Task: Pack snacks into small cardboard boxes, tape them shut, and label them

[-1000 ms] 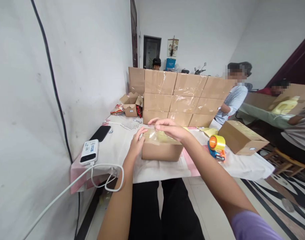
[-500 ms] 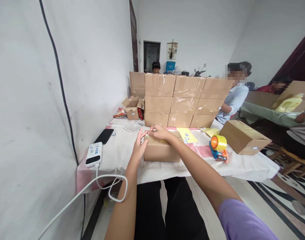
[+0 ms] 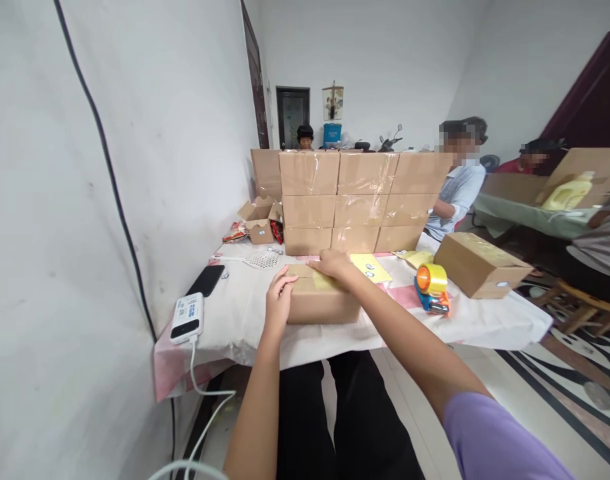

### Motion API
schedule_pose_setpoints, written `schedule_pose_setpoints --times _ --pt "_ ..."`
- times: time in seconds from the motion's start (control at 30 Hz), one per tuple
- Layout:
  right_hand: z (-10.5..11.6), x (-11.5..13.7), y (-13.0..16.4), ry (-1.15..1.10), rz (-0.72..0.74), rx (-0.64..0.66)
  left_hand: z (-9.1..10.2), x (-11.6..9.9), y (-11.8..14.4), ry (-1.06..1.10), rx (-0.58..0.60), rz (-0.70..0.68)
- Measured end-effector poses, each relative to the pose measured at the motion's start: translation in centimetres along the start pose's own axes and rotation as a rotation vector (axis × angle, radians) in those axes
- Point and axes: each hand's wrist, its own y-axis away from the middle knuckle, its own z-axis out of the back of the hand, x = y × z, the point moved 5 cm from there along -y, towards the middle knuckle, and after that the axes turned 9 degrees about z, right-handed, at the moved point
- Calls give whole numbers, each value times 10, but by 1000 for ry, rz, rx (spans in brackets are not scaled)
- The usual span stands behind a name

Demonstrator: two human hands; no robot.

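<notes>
One cardboard box (image 3: 323,309) sits on the table (image 3: 229,327), the left hand (image 3: 279,299) at its left end, thumb and fingers slightly apart. The right hand (image 3: 337,265) lies across its top (I cannot tell how those fingers stand), left of the tape dispenser (image 3: 431,289).

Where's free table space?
Bare cloth: between the white device and left hand; right of the tape dispenser, in front of the lone carton. Crowded: behind the near box, yellow sheet and stacked cartons; back left, open carton, packets.
</notes>
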Motion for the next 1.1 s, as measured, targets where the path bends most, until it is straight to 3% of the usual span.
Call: schedule_pose_setpoints --times 0.1,0.2,0.33,0.43,0.6,0.77,0.93,1.1 --pt "7 -46 24 -78 -36 -17 5 -7 2 -115 -29 -110" --pt "0 -93 61 -366 -45 -25 7 -11 5 -174 -16 -179" --pt "-37 -127 108 -786 -10 -8 8 -5 2 -156 -7 -200" --pt "-65 -143 122 -763 33 -110 7 3 1 -119 -6 -205" --pt "-70 -198 99 -363 -162 -389 3 8 6 -127 -40 -266" --pt "-63 -247 42 -249 -182 -373 -1 10 7 -125 -100 -295" --pt "-67 -263 -1 -217 -120 -342 -6 11 6 -95 -199 -324" --pt "-77 -269 -9 -262 -101 -436 -9 11 6 -104 -282 -345"
